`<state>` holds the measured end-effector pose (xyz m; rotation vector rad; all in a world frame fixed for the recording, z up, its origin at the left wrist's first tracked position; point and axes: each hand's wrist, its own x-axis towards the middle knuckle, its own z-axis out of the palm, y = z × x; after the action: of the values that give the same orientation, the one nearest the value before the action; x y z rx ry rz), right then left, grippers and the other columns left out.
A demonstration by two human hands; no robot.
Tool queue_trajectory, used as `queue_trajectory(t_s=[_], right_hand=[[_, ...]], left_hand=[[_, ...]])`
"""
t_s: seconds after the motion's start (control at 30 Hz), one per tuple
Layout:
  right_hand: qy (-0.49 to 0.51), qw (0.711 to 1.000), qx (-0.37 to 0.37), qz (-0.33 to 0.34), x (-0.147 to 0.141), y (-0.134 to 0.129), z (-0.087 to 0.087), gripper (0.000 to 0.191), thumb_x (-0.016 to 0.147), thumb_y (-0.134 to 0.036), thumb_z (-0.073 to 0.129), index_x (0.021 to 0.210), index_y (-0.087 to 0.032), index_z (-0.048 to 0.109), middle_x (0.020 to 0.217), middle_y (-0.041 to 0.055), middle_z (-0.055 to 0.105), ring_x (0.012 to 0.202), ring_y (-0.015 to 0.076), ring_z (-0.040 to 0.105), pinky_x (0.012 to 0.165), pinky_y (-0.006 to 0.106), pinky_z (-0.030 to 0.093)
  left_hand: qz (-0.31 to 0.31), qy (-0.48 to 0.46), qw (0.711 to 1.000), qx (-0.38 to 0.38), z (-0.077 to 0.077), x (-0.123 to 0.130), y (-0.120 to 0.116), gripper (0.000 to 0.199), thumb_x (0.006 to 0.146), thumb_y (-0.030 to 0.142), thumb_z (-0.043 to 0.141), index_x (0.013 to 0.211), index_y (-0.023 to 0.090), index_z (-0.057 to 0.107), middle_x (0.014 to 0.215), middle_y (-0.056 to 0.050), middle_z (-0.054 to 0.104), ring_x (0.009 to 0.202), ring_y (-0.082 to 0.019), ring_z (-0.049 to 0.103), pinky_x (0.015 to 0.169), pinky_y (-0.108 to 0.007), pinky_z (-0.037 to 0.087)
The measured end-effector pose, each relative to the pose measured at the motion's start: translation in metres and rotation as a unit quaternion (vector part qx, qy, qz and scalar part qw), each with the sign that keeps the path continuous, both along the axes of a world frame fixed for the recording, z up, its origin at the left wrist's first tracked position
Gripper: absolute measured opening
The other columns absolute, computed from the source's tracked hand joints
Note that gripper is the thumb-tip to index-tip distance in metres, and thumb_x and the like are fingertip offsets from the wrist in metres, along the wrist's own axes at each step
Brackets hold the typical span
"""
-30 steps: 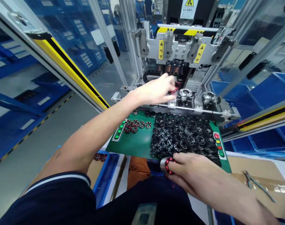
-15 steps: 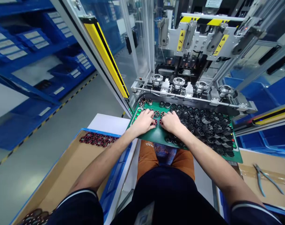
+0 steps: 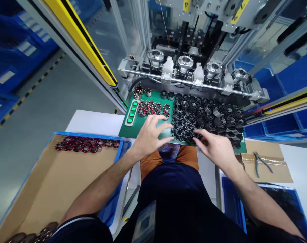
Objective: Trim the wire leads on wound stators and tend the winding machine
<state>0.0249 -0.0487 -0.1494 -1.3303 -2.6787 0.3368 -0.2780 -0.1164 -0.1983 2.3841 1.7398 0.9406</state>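
My left hand hovers over the front of the green work surface, fingers spread and thumb apart, with nothing visible in it. Its fingertips point at the near left edge of the black ring-shaped motor cores, which are crowded together and stacked higher to the right. My right hand is at the front edge of these cores, thumb and forefinger apart beside a black core; whether they touch it I cannot tell. Just beyond my left hand sits a group of copper-wound stators.
A green-lit button panel lies at the surface's left. Behind runs a machine rail with silver round fixtures. A cardboard-lined blue bin holding wound stators stands left; pliers lie on cardboard at right. Yellow guard posts flank the station.
Both hands have left the wound stators and come nearer to me. My right hand has moved right to the black cores; my left fingers have spread. The head view has tilted down.
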Motion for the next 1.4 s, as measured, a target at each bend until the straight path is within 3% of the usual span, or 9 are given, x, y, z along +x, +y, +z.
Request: queue_trajectory(t_s=[0.3, 0.47, 0.53, 0.63, 0.77, 0.87, 1.07, 1.2, 1.4], right_hand=[[-0.161, 0.982, -0.094, -0.026, -0.036, -0.006, -0.038, 0.038, 0.119, -0.041, 0.043, 0.138, -0.024, 0.07, 0.11, 0.0111, 0.086, 0.092, 0.0275, 0.083, 0.069, 0.033, 0.04], [0.108, 0.99, -0.09, -0.017, -0.013, -0.012, -0.031, 0.024, 0.115, -0.039, 0.059, 0.122, -0.023, 0.076, 0.099, 0.0055, 0.079, 0.081, 0.0184, 0.074, 0.072, 0.03, 0.05], [0.263, 0.962, -0.069, -0.018, 0.001, -0.018, -0.021, 0.02, 0.109, -0.043, 0.073, 0.116, -0.025, 0.079, 0.101, 0.0049, 0.073, 0.073, 0.0141, 0.067, 0.069, 0.03, 0.054], [0.401, 0.91, -0.101, -0.022, 0.011, -0.028, -0.005, 0.017, 0.099, -0.04, 0.086, 0.106, -0.027, 0.077, 0.122, 0.0088, 0.07, 0.083, 0.0152, 0.069, 0.07, 0.032, 0.062], [0.527, 0.818, -0.227, -0.029, 0.004, -0.043, 0.003, 0.025, 0.1, -0.034, 0.085, 0.108, -0.028, 0.062, 0.133, 0.009, 0.075, 0.1, 0.0186, 0.077, 0.072, 0.03, 0.066], [0.568, 0.778, -0.265, -0.043, 0.006, -0.048, 0.001, 0.044, 0.099, -0.041, 0.085, 0.128, -0.032, 0.053, 0.132, 0.0089, 0.077, 0.096, 0.0188, 0.08, 0.073, 0.031, 0.069], [0.519, 0.836, -0.106, -0.144, 0.087, -0.041, -0.003, 0.037, 0.096, -0.047, 0.088, 0.122, -0.029, 0.068, 0.127, 0.0109, 0.076, 0.097, 0.0208, 0.078, 0.067, 0.029, 0.066], [0.413, 0.858, 0.074, -0.296, 0.165, -0.028, -0.021, 0.051, 0.088, -0.039, 0.094, 0.134, -0.027, 0.075, 0.127, 0.0117, 0.075, 0.1, 0.021, 0.078, 0.078, 0.034, 0.068], [0.314, 0.858, 0.076, -0.399, 0.22, 0.0, -0.085, 0.063, 0.082, -0.061, 0.093, 0.127, -0.019, 0.076, 0.105, 0.011, 0.079, 0.071, 0.0171, 0.073, 0.067, 0.032, 0.067]], left_hand=[[-0.038, 0.111, 0.993, 0.0, -0.029, 0.042, 0.026, 0.018, 0.105, 0.039, 0.079, 0.113, 0.023, 0.083, 0.135, -0.016, 0.072, 0.128, -0.036, 0.062, 0.122, -0.061, 0.053], [-0.031, -0.085, 0.996, 0.002, -0.012, 0.048, 0.011, 0.008, 0.104, 0.032, 0.083, 0.106, 0.025, 0.08, 0.132, -0.009, 0.078, 0.125, -0.031, 0.07, 0.108, -0.052, 0.063], [-0.04, -0.267, 0.962, -0.032, 0.001, 0.056, 0.0, 0.014, 0.102, 0.027, 0.085, 0.106, 0.025, 0.072, 0.133, -0.007, 0.079, 0.119, -0.025, 0.077, 0.099, -0.042, 0.067], [-0.094, -0.515, 0.846, -0.104, 0.021, 0.075, -0.014, 0.031, 0.101, 0.022, 0.084, 0.121, 0.03, 0.063, 0.143, -0.003, 0.077, 0.085, -0.013, 0.081, 0.069, -0.025, 0.067], [-0.116, -0.617, 0.764, -0.146, 0.036, 0.101, -0.021, 0.049, 0.097, 0.028, 0.091, 0.137, 0.037, 0.064, 0.143, -0.003, 0.077, 0.074, -0.01, 0.077, 0.057, -0.02, 0.065], [-0.079, -0.615, 0.771, -0.143, 0.037, 0.107, -0.021, 0.041, 0.093, 0.038, 0.095, 0.128, 0.033, 0.075, 0.133, -0.005, 0.08, 0.076, -0.013, 0.077, 0.055, -0.019, 0.065], [0.054, -0.561, 0.824, -0.068, 0.02, 0.055, -0.02, 0.036, 0.075, 0.034, 0.099, 0.108, 0.044, 0.086, 0.117, 0.004, 0.084, 0.082, -0.019, 0.077, 0.044, -0.024, 0.063], [0.216, -0.371, 0.903, -0.023, 0.013, 0.016, -0.026, 0.053, 0.07, 0.041, 0.094, 0.116, 0.065, 0.082, 0.121, 0.018, 0.081, 0.119, -0.03, 0.078, 0.081, -0.053, 0.076], [0.295, -0.24, 0.919, -0.102, -0.025, -0.015, -0.028, 0.055, 0.071, 0.067, 0.087, 0.125, 0.071, 0.077, 0.099, 0.016, 0.079, 0.076, -0.03, 0.075, 0.111, -0.077, 0.063]])
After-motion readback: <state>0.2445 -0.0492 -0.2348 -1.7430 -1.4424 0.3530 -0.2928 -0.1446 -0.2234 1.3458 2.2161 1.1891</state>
